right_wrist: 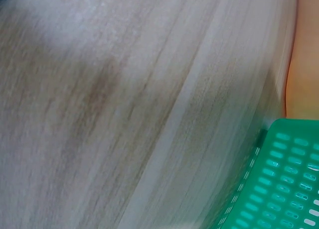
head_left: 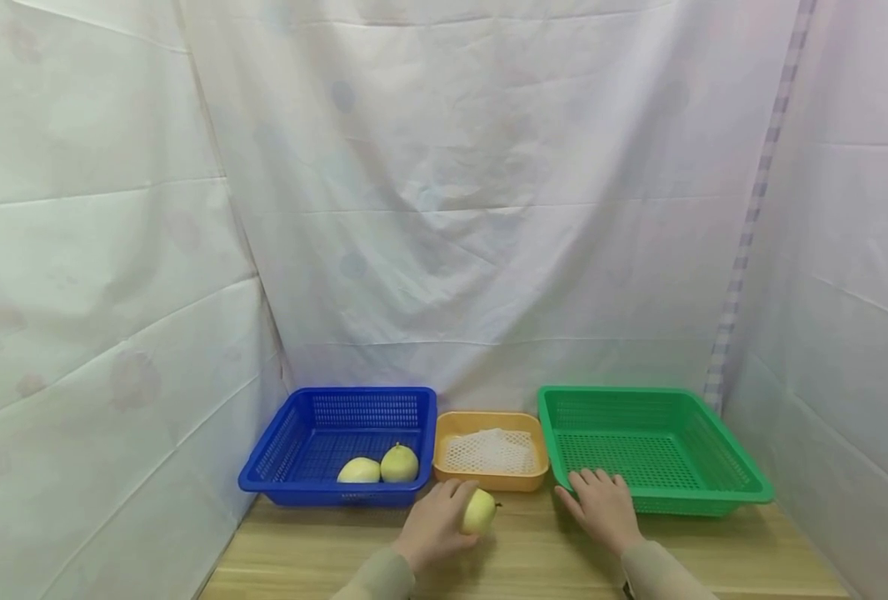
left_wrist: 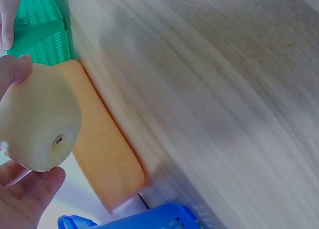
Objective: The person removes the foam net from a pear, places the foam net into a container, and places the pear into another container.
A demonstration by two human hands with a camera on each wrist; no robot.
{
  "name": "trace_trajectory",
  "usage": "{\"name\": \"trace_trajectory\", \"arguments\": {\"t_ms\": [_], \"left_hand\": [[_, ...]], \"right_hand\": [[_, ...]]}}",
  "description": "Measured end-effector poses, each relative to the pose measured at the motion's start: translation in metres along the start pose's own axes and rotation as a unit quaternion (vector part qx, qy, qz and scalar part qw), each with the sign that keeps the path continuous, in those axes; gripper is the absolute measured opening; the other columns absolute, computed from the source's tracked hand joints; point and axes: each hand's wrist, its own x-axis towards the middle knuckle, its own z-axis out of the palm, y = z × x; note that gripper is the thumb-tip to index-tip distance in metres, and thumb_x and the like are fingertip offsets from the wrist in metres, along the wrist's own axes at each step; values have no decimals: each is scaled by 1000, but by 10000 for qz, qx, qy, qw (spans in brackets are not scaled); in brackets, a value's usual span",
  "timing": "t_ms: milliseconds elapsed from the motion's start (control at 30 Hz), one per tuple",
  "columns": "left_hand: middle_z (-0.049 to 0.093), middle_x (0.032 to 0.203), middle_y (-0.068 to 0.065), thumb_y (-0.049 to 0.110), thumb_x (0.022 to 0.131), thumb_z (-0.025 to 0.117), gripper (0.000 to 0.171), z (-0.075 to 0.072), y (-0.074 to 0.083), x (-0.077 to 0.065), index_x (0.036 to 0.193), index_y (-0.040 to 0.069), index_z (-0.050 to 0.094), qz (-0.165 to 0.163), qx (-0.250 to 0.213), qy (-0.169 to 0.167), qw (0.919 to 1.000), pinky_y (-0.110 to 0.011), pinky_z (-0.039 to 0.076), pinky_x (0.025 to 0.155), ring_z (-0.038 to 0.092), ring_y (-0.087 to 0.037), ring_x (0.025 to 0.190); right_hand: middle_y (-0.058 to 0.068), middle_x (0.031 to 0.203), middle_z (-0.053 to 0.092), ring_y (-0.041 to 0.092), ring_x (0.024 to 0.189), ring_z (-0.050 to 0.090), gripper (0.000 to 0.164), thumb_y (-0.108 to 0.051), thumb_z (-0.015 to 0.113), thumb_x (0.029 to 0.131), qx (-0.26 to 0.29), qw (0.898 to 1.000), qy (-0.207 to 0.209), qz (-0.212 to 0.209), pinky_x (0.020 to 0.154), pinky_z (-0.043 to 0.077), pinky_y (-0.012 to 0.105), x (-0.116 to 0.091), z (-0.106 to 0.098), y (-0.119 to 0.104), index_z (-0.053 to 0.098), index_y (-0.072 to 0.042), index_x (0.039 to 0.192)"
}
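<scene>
In the head view my left hand (head_left: 435, 523) grips a yellow-green pear (head_left: 478, 512) in front of the small orange basket (head_left: 489, 482). The left wrist view shows thumb and fingers around the pear (left_wrist: 40, 119), its blossom end facing the camera. My right hand (head_left: 606, 508) rests at the near left corner of the green basket (head_left: 702, 505), fingers over its rim and holding no fruit. Two more pears, one pale (head_left: 359, 471) and one greener (head_left: 400, 464), lie in the near right corner of the blue basket (head_left: 324, 497).
White foam netting (head_left: 489, 452) lies inside the orange basket, which stands between the blue and green ones. All three stand on a wooden table (head_left: 522, 558). White cloth (head_left: 444, 275) hangs behind and along both sides.
</scene>
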Motion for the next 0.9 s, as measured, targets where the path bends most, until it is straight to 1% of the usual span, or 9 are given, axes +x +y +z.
{"name": "trace_trajectory", "arguments": {"t_ms": [100, 267, 500, 633, 800, 900], "left_hand": [[60, 118, -1, 44, 71, 82, 76, -4, 2, 2, 135, 17, 52, -9, 25, -79, 10000, -32, 52, 77, 57, -18, 103], [59, 121, -1, 45, 71, 81, 76, -10, 5, 6, 136, 17, 51, 85, 54, -45, 9999, -32, 52, 79, 57, -18, 105], [59, 119, 0, 46, 71, 81, 78, -15, 7, 10, 137, 18, 51, 199, 78, 14, 9998, -31, 51, 79, 57, -15, 104], [60, 119, -2, 45, 70, 82, 80, -18, 7, 13, 137, 17, 50, 247, 95, 32, 9996, -33, 52, 80, 58, -17, 104], [60, 121, -3, 46, 71, 82, 80, -22, 6, 15, 137, 16, 50, 291, 175, 117, 9994, -33, 52, 83, 58, -18, 105], [59, 122, -3, 46, 71, 82, 80, -25, 5, 17, 138, 16, 50, 260, 152, 124, 9995, -33, 52, 84, 58, -18, 106]], "right_hand": [[3, 92, 68, 24, 81, 61, 34, -47, 64, 89, -3, 10000, -91, 38, 65, 46, 44, 0, 0, 0, 67, -15, 99], [3, 93, 68, 25, 83, 61, 35, -49, 62, 90, 42, 9999, -156, 59, 68, 47, 47, 0, -1, 0, 68, -16, 100], [2, 92, 67, 24, 82, 60, 35, -49, 63, 90, 8, 9998, -200, 83, 64, 45, 43, 1, 0, 0, 68, -16, 100], [2, 92, 67, 24, 81, 61, 34, -49, 63, 90, -5, 9998, -169, 67, 65, 46, 44, 0, 1, 0, 68, -16, 99], [2, 91, 67, 24, 80, 61, 34, -49, 64, 89, 14, 9999, -134, 64, 64, 45, 43, 0, 3, 1, 68, -16, 98], [2, 90, 67, 23, 79, 60, 33, -48, 65, 89, 25, 9999, -110, 78, 64, 45, 43, 0, 4, 0, 68, -16, 98]]}}
